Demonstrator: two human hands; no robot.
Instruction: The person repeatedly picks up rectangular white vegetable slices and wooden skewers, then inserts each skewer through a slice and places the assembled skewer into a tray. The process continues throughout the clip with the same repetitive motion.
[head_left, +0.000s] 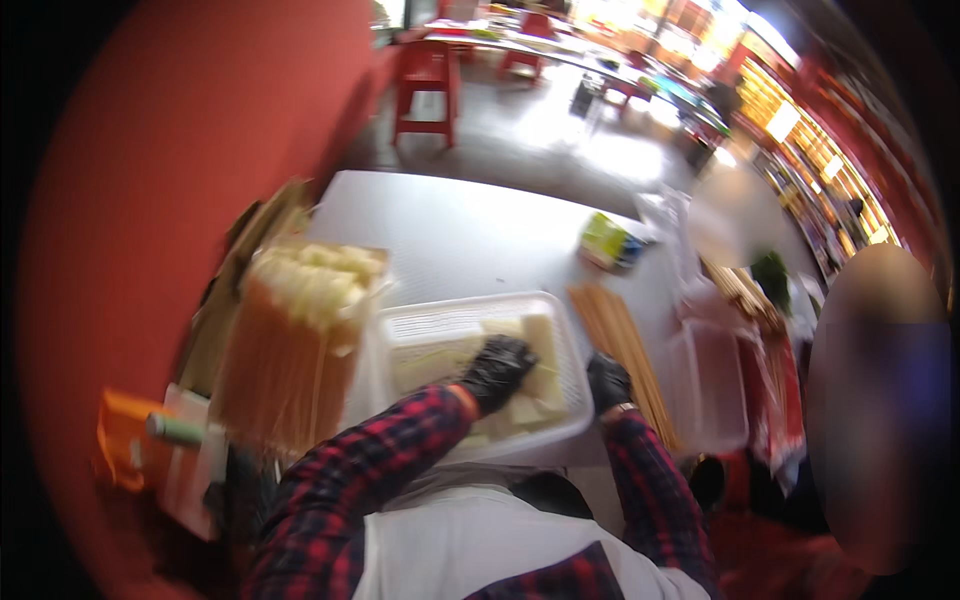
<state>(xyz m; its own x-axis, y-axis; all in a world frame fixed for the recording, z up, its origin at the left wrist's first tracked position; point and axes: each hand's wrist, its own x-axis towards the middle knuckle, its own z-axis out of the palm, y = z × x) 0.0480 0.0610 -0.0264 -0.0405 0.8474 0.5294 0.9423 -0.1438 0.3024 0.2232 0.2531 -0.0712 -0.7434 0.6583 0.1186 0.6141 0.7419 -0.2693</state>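
Note:
Before me a white plastic basket (480, 304) holds pale, flat-sided food pieces (540, 352), perhaps tofu or radish. My left hand (499, 371), in a black glove, is down in the basket with curled fingers against these pieces; blur hides whether it grips one. Just outside the basket's right rim is my right hand (609, 382), also black-gloved and curled. It is beside a bundle of long wooden skewers (626, 352) lying on the table, and I cannot tell whether it holds any. To the left stand many skewers loaded with pale pieces (315, 277), packed upright in clear plastic.
The white table (450, 217) carries a green packet (606, 240) at its far right. A translucent plastic tub (709, 382) stands right of the skewers. A red wall (187, 150) runs along the left. Blurred shapes, apparently people, are at right; red stools (425, 82) stand beyond.

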